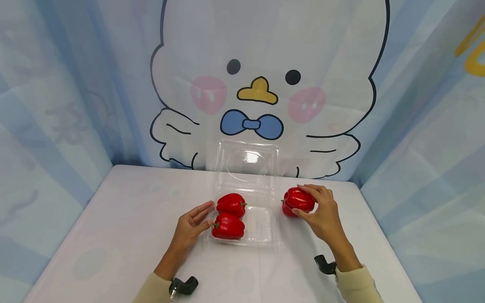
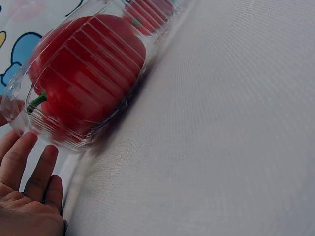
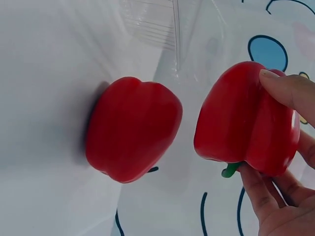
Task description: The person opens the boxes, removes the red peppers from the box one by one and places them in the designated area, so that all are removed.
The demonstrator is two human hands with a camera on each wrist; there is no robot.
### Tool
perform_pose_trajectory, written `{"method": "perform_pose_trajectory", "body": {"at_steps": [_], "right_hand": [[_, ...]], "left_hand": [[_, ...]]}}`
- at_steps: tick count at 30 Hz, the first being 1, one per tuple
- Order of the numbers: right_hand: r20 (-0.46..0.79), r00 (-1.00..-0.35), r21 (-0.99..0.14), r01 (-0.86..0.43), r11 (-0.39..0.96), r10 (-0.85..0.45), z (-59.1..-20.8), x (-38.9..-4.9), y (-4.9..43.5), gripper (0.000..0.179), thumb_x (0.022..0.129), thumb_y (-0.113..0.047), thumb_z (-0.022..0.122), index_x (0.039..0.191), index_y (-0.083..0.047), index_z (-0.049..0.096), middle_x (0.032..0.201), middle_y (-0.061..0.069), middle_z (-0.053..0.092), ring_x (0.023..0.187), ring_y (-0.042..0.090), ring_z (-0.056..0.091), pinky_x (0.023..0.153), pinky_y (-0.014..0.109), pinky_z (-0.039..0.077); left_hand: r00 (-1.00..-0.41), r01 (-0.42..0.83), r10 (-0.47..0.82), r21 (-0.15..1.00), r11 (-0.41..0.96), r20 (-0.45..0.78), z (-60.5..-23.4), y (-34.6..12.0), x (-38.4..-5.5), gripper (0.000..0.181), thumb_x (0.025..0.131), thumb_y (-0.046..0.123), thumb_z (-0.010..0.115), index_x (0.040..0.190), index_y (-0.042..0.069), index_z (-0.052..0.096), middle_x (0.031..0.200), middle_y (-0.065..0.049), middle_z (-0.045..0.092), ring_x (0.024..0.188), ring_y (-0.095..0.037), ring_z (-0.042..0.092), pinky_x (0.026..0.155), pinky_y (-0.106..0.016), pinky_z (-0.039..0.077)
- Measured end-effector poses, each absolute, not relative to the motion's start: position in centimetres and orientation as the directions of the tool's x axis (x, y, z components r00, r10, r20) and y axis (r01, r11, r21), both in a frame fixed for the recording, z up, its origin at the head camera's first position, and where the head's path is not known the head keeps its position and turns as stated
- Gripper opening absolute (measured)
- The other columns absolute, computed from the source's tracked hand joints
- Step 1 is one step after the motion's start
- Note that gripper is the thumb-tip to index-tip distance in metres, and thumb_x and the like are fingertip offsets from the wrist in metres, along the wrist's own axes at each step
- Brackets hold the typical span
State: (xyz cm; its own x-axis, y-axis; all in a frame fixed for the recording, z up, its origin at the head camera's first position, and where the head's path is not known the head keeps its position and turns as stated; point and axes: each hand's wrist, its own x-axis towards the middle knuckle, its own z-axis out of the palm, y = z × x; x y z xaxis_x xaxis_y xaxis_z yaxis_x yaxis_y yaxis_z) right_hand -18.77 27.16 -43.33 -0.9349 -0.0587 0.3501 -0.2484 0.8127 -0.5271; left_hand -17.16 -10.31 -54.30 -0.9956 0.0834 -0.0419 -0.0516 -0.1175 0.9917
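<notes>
My right hand [image 1: 322, 212] grips a red bell pepper [image 3: 246, 118] between thumb and fingers; its short green stem shows in the right wrist view. Another red bell pepper [image 3: 134, 129] lies on the table close by, mostly covered by the held one in the head view. A clear plastic clamshell box [image 1: 261, 223] stands with its lid [image 1: 248, 162] raised. Two red bell peppers, one behind [image 1: 230, 205] and one in front [image 1: 228, 227], lie along the left half of its base. At the box's left side is my left hand [image 1: 189, 227], its fingertips right at the wall and its fingers extended.
A white cloth covers the table [image 1: 113, 235]. Behind it hangs a curtain [image 1: 261, 33] printed with a cartoon bird, and blue-and-white curtains [image 1: 45, 126] close in both sides. Each wrist carries a black camera mount, such as the one on the right wrist [image 1: 325, 265].
</notes>
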Motion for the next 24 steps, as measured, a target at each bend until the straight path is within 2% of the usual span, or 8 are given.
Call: {"method": "perform_pose_trajectory", "body": {"at_steps": [24], "right_hand": [[0.361, -0.933, -0.528, -0.203, 0.825, 0.002, -45.2, -16.2, 28.7, 0.075, 0.074, -0.006, 0.096, 0.143, -0.011, 0.066, 0.143, 0.021, 0.059, 0.13, 0.04, 0.052, 0.094, 0.066, 0.061]], "left_hand": [[-0.994, -0.043, 0.107, 0.99, -0.135, -0.028, -54.3, -10.4, -17.3, 0.059, 0.098, 0.009, 0.075, 0.154, 0.008, 0.055, 0.156, -0.01, 0.059, 0.153, -0.025, 0.05, 0.115, -0.022, 0.046]]}}
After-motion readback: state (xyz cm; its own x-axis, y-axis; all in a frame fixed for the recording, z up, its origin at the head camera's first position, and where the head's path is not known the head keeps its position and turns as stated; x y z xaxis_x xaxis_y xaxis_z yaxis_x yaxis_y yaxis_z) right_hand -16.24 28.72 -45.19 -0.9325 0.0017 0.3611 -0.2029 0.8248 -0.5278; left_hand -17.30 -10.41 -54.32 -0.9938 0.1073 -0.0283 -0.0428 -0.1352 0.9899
